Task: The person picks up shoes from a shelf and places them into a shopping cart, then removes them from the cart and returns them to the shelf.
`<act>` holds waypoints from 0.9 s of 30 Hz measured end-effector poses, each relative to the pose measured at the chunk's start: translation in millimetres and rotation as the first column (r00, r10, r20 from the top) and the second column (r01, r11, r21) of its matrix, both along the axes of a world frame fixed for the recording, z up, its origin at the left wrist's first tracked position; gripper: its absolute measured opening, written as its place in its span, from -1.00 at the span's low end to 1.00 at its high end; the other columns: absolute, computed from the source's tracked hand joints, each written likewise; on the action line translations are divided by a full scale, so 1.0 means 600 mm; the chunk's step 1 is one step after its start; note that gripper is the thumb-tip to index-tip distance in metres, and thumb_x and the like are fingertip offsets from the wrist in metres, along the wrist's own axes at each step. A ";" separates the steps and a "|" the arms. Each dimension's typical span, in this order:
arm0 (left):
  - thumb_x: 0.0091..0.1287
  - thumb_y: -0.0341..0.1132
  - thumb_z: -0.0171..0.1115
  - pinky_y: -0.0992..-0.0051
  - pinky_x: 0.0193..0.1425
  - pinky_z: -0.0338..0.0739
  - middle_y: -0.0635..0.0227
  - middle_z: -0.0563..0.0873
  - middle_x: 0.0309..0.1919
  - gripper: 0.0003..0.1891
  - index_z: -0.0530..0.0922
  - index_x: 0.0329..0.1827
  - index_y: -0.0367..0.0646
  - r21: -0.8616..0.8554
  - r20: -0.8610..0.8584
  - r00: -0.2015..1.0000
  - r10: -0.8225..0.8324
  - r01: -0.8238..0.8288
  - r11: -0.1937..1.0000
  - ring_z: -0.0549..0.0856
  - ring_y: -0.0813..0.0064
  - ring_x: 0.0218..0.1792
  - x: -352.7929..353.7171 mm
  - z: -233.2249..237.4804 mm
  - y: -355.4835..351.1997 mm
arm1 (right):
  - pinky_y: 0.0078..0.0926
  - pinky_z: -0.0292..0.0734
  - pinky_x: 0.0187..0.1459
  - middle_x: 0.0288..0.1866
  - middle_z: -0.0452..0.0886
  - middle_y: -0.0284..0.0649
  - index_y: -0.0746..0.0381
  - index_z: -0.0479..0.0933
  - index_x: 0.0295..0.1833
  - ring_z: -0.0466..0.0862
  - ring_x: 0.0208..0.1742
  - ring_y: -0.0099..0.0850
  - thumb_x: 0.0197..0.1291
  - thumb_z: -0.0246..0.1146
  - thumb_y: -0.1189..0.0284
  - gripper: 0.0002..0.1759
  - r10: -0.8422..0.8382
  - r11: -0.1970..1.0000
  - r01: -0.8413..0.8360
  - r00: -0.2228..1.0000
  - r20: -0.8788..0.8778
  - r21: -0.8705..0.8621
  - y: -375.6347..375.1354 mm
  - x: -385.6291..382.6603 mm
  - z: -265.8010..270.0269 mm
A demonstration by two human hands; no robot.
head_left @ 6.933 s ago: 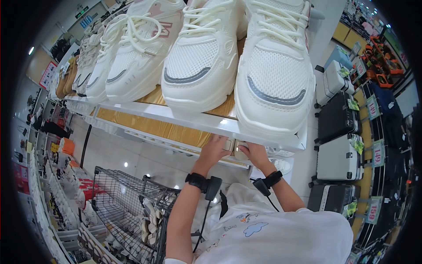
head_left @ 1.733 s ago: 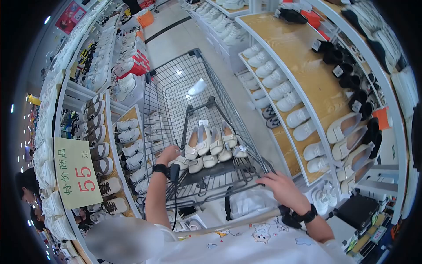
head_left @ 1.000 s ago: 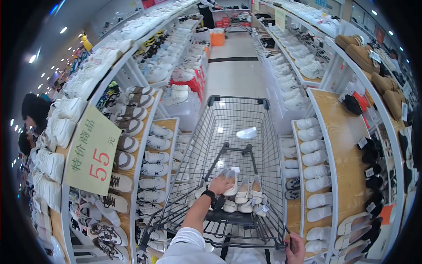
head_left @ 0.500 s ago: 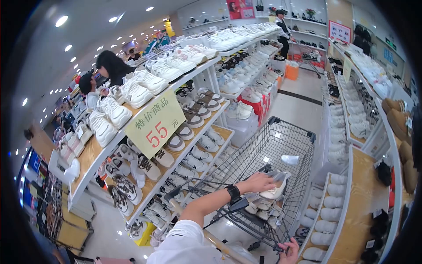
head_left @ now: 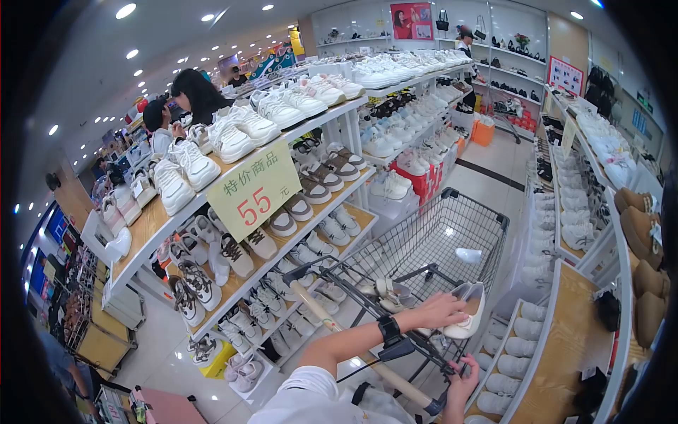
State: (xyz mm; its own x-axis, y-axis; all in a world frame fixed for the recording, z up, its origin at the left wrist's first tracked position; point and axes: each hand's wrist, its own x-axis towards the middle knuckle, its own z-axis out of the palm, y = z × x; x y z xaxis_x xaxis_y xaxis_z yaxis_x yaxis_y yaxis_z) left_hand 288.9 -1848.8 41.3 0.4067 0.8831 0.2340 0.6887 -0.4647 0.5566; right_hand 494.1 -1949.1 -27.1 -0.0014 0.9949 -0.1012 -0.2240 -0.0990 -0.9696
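At the near right end of the wire cart (head_left: 480,203), the left hand (head_left: 441,312) has its fingers bent over the toes of a pair of cream flats (head_left: 473,321), holding them, while the right hand (head_left: 462,381) curls partly open at the frame, its grip unclear. More pale shoes (head_left: 393,292) sit in the cart's near end, a white item (head_left: 468,254) farther in. Around stand wooden shelves (head_left: 575,318) of shoes above a shiny tiled floor (head_left: 173,353).

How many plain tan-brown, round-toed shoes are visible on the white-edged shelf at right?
4, in one row: the highest shoe, the second shoe below it, the third shoe, and the lowest shoe. Others may be hidden behind them.
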 end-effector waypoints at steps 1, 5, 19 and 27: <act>0.37 0.05 -0.04 0.30 -0.09 0.29 0.23 0.52 -0.40 -0.62 0.49 -0.21 -0.10 0.023 0.046 0.999 0.010 -0.011 1.000 0.49 0.23 -0.23 -0.004 0.003 0.006 | -0.56 0.54 -0.09 0.30 0.25 -0.07 0.28 0.37 -0.09 0.64 -0.14 -0.37 -0.23 0.00 0.99 -0.46 -0.003 1.000 0.003 1.000 0.000 -0.010 0.008 -0.002 0.003; 0.38 0.04 -0.05 0.31 -0.08 0.28 0.26 0.50 -0.40 -0.63 0.50 -0.19 -0.10 0.039 0.084 0.996 -0.020 0.017 0.999 0.48 0.26 -0.22 -0.025 0.028 0.046 | -0.59 0.55 -0.27 0.32 0.26 -0.10 0.20 0.38 -0.06 0.65 -0.12 -0.31 -0.31 -0.10 0.93 -0.38 -0.027 0.999 0.029 0.999 0.032 -0.039 0.042 -0.011 0.003; 0.35 -0.02 0.03 0.38 -0.08 0.22 0.33 0.42 -0.39 -0.67 0.45 -0.30 -0.14 0.158 0.184 0.921 -0.344 0.318 0.935 0.40 0.36 -0.23 -0.049 0.119 0.160 | -0.49 0.54 -0.08 0.09 0.43 -0.03 0.35 0.36 0.14 0.55 -0.02 -0.26 0.02 0.12 0.83 -0.50 -0.079 0.995 0.091 0.968 0.236 -0.041 0.099 -0.053 0.017; 0.32 -0.01 0.06 0.39 -0.07 0.21 0.31 0.44 -0.39 -0.66 0.48 -0.33 -0.13 0.160 0.167 0.841 -0.515 0.492 0.856 0.40 0.34 -0.22 0.032 0.133 0.162 | -0.35 0.37 0.17 0.23 0.34 0.04 0.39 0.25 0.28 0.42 0.20 -0.19 0.18 0.15 0.63 -0.47 0.131 0.991 -0.132 0.949 0.289 -0.014 0.105 -0.028 0.019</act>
